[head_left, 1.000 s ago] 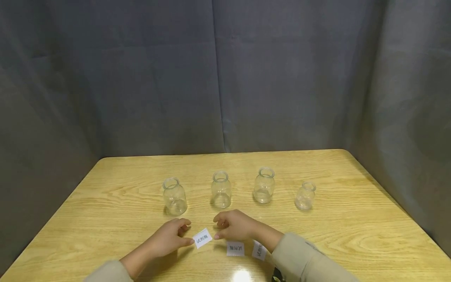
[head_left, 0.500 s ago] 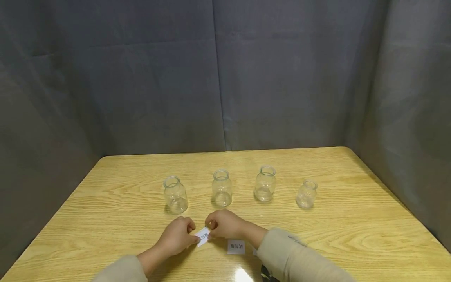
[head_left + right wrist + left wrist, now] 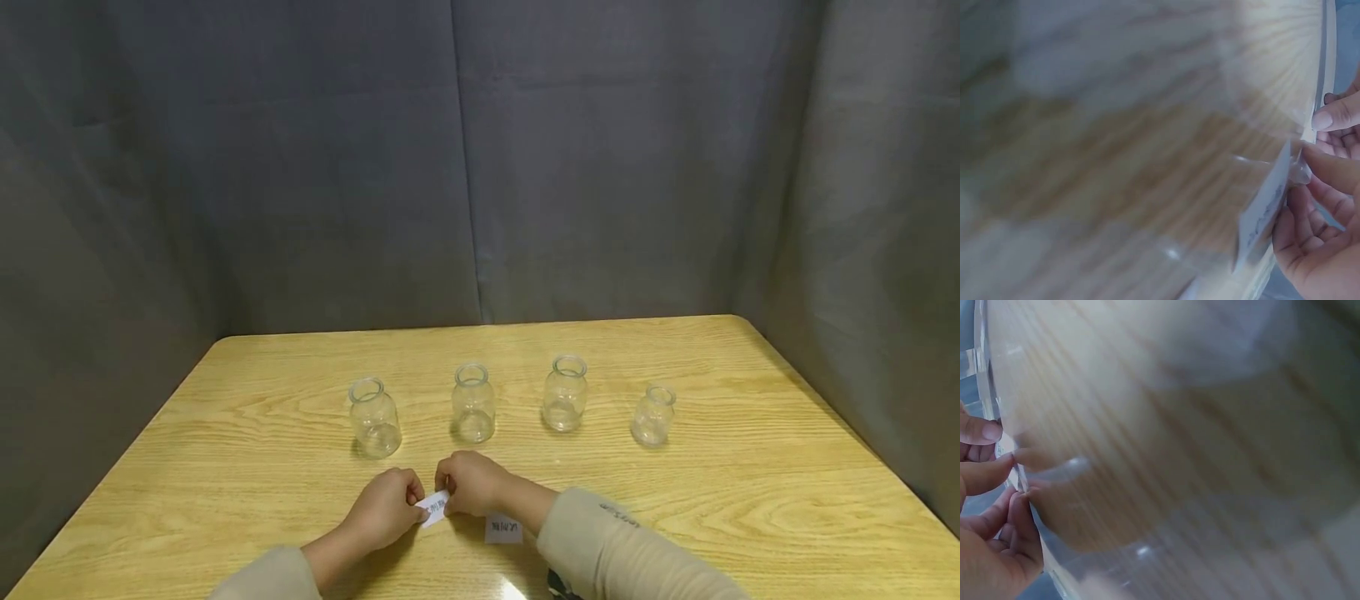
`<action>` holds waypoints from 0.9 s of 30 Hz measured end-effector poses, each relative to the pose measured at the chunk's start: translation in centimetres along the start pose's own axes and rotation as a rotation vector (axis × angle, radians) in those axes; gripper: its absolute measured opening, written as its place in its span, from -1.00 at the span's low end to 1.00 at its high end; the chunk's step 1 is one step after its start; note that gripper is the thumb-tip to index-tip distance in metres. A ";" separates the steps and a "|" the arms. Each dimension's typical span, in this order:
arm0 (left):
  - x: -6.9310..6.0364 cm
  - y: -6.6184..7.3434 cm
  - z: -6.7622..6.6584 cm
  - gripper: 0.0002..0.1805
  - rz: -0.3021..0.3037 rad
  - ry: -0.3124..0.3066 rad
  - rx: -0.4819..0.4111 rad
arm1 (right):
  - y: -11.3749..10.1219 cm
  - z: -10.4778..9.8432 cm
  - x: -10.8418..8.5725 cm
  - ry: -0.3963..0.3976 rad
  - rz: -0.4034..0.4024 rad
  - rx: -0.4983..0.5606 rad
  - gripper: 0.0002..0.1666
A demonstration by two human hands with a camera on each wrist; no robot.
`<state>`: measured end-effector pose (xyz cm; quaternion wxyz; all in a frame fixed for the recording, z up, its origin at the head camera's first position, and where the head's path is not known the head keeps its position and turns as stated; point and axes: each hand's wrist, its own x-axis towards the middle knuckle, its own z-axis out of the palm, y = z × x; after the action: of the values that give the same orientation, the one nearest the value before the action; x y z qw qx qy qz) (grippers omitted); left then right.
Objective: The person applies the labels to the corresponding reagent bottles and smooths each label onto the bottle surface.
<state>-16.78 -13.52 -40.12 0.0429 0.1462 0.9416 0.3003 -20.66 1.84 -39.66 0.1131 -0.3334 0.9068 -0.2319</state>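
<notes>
A small white label [image 3: 435, 507] with dark characters is held low over the table, between both hands. My left hand [image 3: 386, 510] pinches its left end with thumb and fingers. At its right end, my right hand [image 3: 474, 485] pinches the edge, the fingers curled. In the right wrist view, a clear glossy bit [image 3: 1299, 172] shows at the right hand's fingertips; what it is I cannot tell. A second white label [image 3: 503, 529] lies on the table just below the right hand. The nearest glass jar [image 3: 375, 421] stands upright beyond the left hand.
Farther right in the row stand a glass jar [image 3: 473, 408], another glass jar [image 3: 565, 396] and a smaller glass jar [image 3: 653, 417], all upright and uncapped. Grey curtains [image 3: 337, 167] enclose the wooden table [image 3: 262, 400]. A dark patterned item [image 3: 558, 585] shows partly beneath the right sleeve.
My right hand has moved left and taken the label's right end; my left hand has shifted slightly right with it. A third label at the right is now hidden behind the right forearm.
</notes>
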 end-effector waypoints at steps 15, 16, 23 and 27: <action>0.7 -0.3 -0.8 -0.88 -0.034 -0.074 -0.415 | 0.0 -1.2 -0.5 0.025 0.038 0.236 -0.78; 0.9 -0.3 -0.9 -0.89 -0.031 -0.065 -0.434 | 0.1 -1.4 -0.6 0.035 0.030 0.263 -0.79; 1.4 0.4 -2.0 -0.91 -0.001 -0.076 -0.531 | 0.7 -2.8 -1.4 0.097 0.011 0.419 -0.92; 1.5 0.8 -2.6 -0.81 -0.001 -0.136 -0.603 | 1.0 -3.6 -2.0 0.099 -0.005 0.493 -0.95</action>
<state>-18.50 -13.91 -37.56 0.1476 0.1462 0.8052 0.5554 -20.97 5.06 -36.93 0.1458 -0.2863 0.8263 -0.4626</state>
